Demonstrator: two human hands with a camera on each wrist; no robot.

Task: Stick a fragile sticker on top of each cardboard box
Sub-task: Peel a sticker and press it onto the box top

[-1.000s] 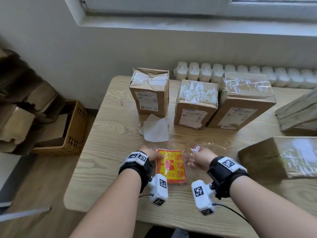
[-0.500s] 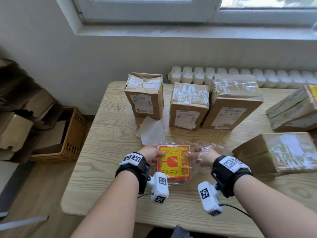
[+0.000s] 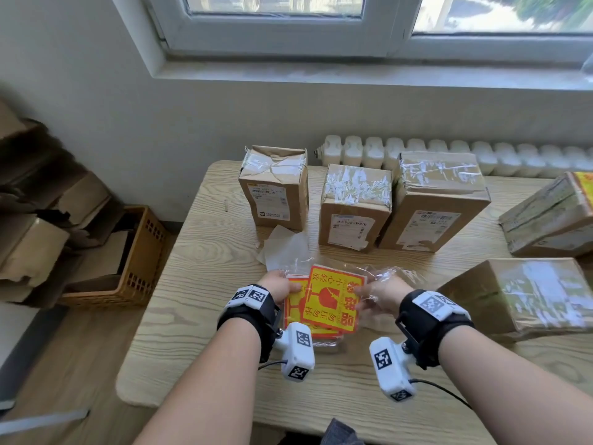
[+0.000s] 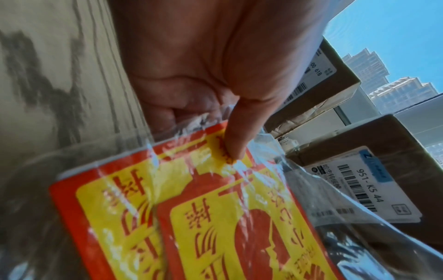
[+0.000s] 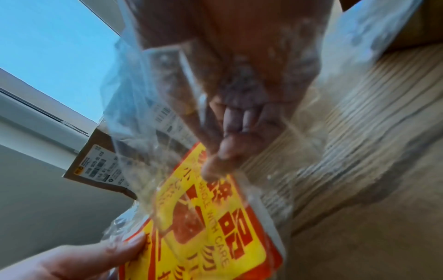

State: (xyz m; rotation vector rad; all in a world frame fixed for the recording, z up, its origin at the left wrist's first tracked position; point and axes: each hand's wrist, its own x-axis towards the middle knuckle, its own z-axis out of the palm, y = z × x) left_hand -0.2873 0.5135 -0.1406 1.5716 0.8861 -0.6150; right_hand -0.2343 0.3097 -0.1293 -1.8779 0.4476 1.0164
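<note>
Pale wood-grain table (image 3: 205, 284) is seen under a window, with five brown taped cardboard boxes on it: three upright at the back (image 3: 274, 187) (image 3: 354, 208) (image 3: 434, 200), two lying at the right (image 3: 548, 216) (image 3: 526, 293). Clear crinkled plastic bag (image 3: 385, 274) is held above the near table edge, between both hands. Red-and-yellow fragile sticker (image 3: 330, 300) is drawn partly from it, angled over the rest of the stack (image 3: 293, 305). Left hand (image 3: 279, 284) is pinched on the bagged stack, thumb (image 4: 236, 136) pressed on top. Right hand (image 3: 383, 295) is pinched on the top sticker's corner, fingertips (image 5: 215, 164) seen through plastic.
</note>
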